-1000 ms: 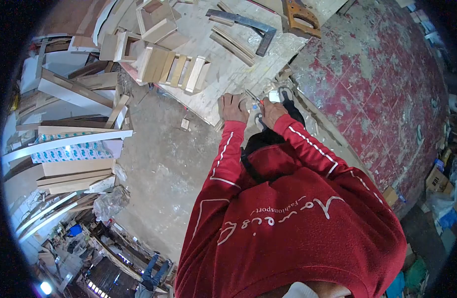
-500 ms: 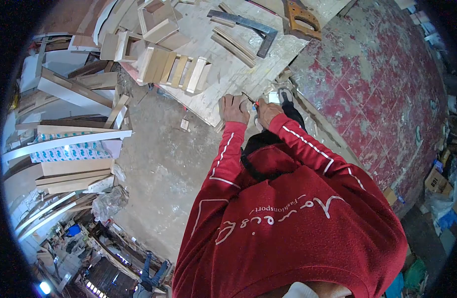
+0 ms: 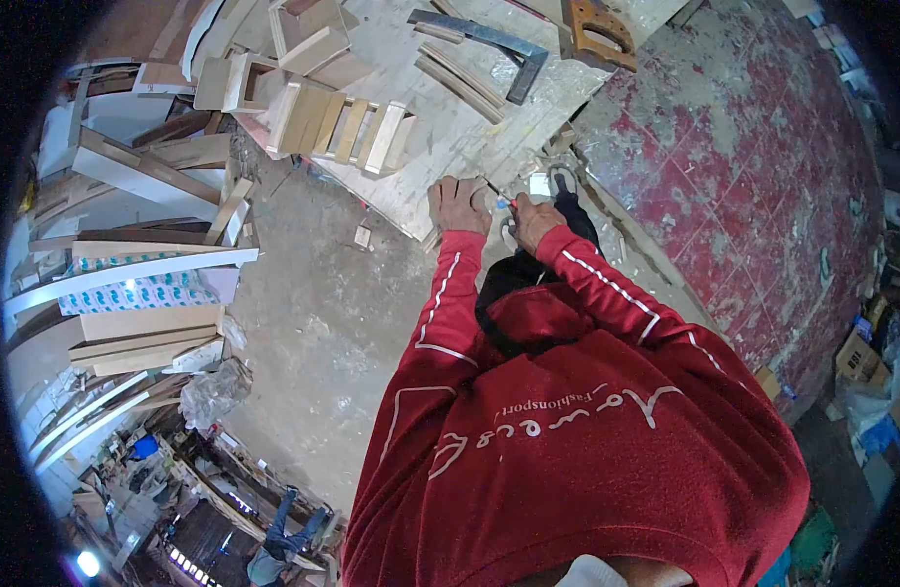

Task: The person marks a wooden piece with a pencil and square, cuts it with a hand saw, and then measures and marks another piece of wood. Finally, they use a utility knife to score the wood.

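Observation:
At the near corner of the wooden worktop [image 3: 426,201] are both of my hands. My left hand [image 3: 459,204] presses down at the worktop edge, fingers bent over it; anything beneath them is hidden. Closed around the red handle of a thin pointed tool [image 3: 507,201] is my right hand [image 3: 535,220], just right of the left one. The tool's dark tip points up and left. A slatted wooden piece [image 3: 350,129] lies on the worktop, beyond my left hand.
A metal square [image 3: 489,41], thin wood strips [image 3: 457,83] and a handsaw [image 3: 599,37] lie farther back. Boards [image 3: 152,181] are piled at left. A person [image 3: 279,548] is at the lower left. My shoe [image 3: 562,180] shows beyond my right hand.
My right hand and the tool have shifted slightly right. The view has moved a little, and more of the person at the lower left shows.

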`<state>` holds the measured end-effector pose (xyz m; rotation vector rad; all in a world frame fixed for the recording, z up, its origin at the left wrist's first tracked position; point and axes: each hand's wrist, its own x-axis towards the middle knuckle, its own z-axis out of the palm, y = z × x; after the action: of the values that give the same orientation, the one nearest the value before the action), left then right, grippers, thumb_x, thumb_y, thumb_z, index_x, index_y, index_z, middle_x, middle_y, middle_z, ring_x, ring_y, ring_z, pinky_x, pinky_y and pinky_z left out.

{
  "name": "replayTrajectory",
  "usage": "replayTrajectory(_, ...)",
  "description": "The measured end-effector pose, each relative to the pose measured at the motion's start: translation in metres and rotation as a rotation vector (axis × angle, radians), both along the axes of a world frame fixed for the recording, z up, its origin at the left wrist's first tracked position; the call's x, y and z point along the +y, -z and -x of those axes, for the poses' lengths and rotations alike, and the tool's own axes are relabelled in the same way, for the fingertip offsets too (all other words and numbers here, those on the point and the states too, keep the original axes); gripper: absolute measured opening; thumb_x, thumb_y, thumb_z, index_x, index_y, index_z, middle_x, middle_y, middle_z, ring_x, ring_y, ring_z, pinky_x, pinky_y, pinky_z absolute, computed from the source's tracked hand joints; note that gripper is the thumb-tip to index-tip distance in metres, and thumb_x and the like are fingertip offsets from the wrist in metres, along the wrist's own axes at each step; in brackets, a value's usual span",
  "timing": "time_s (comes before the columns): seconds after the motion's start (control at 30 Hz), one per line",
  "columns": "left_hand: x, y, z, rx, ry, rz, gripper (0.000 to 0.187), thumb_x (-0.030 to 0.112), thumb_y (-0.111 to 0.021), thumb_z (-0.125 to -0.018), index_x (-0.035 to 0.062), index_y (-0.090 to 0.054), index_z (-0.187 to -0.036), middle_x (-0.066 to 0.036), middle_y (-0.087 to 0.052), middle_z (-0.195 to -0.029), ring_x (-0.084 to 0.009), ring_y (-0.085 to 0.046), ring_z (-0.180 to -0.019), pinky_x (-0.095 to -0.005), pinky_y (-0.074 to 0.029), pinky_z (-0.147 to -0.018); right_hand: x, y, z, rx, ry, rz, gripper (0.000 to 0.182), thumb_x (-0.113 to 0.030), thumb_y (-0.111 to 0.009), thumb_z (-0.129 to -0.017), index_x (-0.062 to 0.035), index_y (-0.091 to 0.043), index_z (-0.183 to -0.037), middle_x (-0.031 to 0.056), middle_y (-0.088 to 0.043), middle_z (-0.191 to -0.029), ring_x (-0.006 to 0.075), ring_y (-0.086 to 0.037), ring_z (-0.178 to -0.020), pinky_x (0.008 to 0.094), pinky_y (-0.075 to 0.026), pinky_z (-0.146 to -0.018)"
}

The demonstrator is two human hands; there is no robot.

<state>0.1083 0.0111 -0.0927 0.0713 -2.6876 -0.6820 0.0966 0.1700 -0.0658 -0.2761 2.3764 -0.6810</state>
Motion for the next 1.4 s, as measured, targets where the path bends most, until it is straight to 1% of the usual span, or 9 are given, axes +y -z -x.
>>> replayTrajectory(0.07, -0.001, 0.002, 0.001, 0.009, 0.003, 0.009, 0.011, 0.013, -0.059, -0.071, 0.0062, -0.059, -0.079, -0.014, -0.049, -0.082, -0.0335, -0.045, -0.079, -0.0418, -0.037, -0.074, 0.013, 0.001, -0.009, 0.036, 0.020, 0.012, 0.024, -0.020, -0.045, -0.085, -0.0051, -0.046, -0.104, 0.0302, -0.060, -0.082, 0.0440, -0.060, -0.084, 0.0512, -0.045, -0.075)
replayTrajectory(0.13, 0.001, 0.000, 0.004, 0.028, -0.005, 0.003, 0.011, 0.013, -0.060, -0.071, 0.0059, -0.059, -0.079, -0.014, -0.049, -0.082, -0.0334, -0.045, -0.080, -0.0417, -0.038, -0.075, 0.036, 0.004, -0.024, 0.033, -0.018, 0.071, 0.030, -0.021, -0.054, -0.080, -0.0038, -0.045, -0.104, 0.0282, -0.060, -0.081, 0.0451, -0.060, -0.077, 0.0525, -0.047, -0.065)
replayTrajectory(0.27, -0.001, 0.004, 0.001, 0.058, 0.018, 0.043, 0.013, 0.014, -0.061, -0.070, 0.0049, -0.059, -0.080, -0.014, -0.050, -0.083, -0.0333, -0.047, -0.081, -0.0421, -0.039, -0.076, 0.029, 0.003, -0.019, 0.102, 0.135, 0.078, 0.023, -0.022, -0.052, -0.084, -0.0037, -0.047, -0.097, 0.0280, -0.060, -0.072, 0.0459, -0.059, -0.070, 0.0528, -0.047, -0.061)
replayTrajectory(0.5, 0.000, 0.002, 0.001, 0.035, 0.018, 0.016, 0.015, 0.011, -0.062, -0.068, 0.0037, -0.059, -0.081, -0.015, -0.051, -0.085, -0.0337, -0.048, -0.084, -0.0431, -0.040, -0.077, -0.011, 0.005, 0.015, 0.082, 0.067, 0.055, 0.026, -0.027, -0.049, -0.087, -0.0040, -0.049, -0.098, 0.0268, -0.061, -0.073, 0.0448, -0.061, -0.071, 0.0516, -0.047, -0.065)
replayTrajectory(0.77, 0.000, 0.002, 0.002, 0.060, 0.030, 0.004, 0.014, 0.010, -0.062, -0.068, 0.0037, -0.060, -0.080, -0.014, -0.051, -0.083, -0.0334, -0.048, -0.082, -0.0418, -0.039, -0.076, -0.017, 0.010, 0.016, 0.036, -0.034, 0.006, 0.026, -0.018, -0.052, -0.080, -0.0031, -0.048, -0.101, 0.0246, -0.063, -0.078, 0.0401, -0.063, -0.076, 0.0465, -0.049, -0.070)
replayTrajectory(1.17, -0.009, -0.001, 0.006, -0.007, -0.024, -0.020, 0.019, 0.007, -0.060, -0.070, 0.0040, -0.059, -0.088, -0.016, -0.051, -0.085, -0.0362, -0.047, -0.086, -0.0439, -0.039, -0.077, -0.002, 0.000, 0.008, 0.014, -0.020, -0.033, 0.026, -0.014, -0.046, -0.081, 0.0022, -0.047, -0.101, 0.0288, -0.062, -0.081, 0.0431, -0.062, -0.080, 0.0477, -0.048, -0.073)
replayTrajectory(1.2, -0.010, -0.005, 0.005, -0.003, -0.027, -0.018, 0.019, 0.007, -0.060, -0.070, 0.0040, -0.059, -0.088, -0.016, -0.051, -0.085, -0.0362, -0.047, -0.086, -0.0439, -0.039, -0.077, -0.004, 0.005, 0.010, 0.013, -0.045, -0.082, 0.033, -0.026, -0.053, -0.083, -0.0039, -0.044, -0.106, 0.0267, -0.062, -0.083, 0.0429, -0.061, -0.082, 0.0486, -0.048, -0.074)
replayTrajectory(1.3, -0.013, -0.025, 0.006, -0.029, -0.016, -0.100, 0.021, 0.005, -0.059, -0.071, 0.0046, -0.059, -0.092, -0.017, -0.052, -0.088, -0.0376, -0.048, -0.089, -0.0437, -0.040, -0.078, 0.004, 0.003, 0.018, -0.033, -0.047, -0.062, 0.034, -0.027, -0.052, -0.084, -0.0027, -0.044, -0.105, 0.0258, -0.062, -0.081, 0.0425, -0.060, -0.081, 0.0488, -0.047, -0.072)
replayTrajectory(1.4, -0.011, -0.042, 0.005, 0.037, -0.071, -0.185, 0.010, 0.006, -0.059, -0.079, 0.0009, -0.059, -0.088, -0.015, -0.055, -0.083, -0.0298, -0.056, -0.074, -0.0389, -0.046, -0.065, -0.001, -0.029, 0.029, 0.071, 0.069, 0.029, 0.029, -0.028, -0.049, -0.087, -0.0012, -0.047, -0.099, 0.0251, -0.062, -0.079, 0.0420, -0.060, -0.079, 0.0488, -0.047, -0.070)
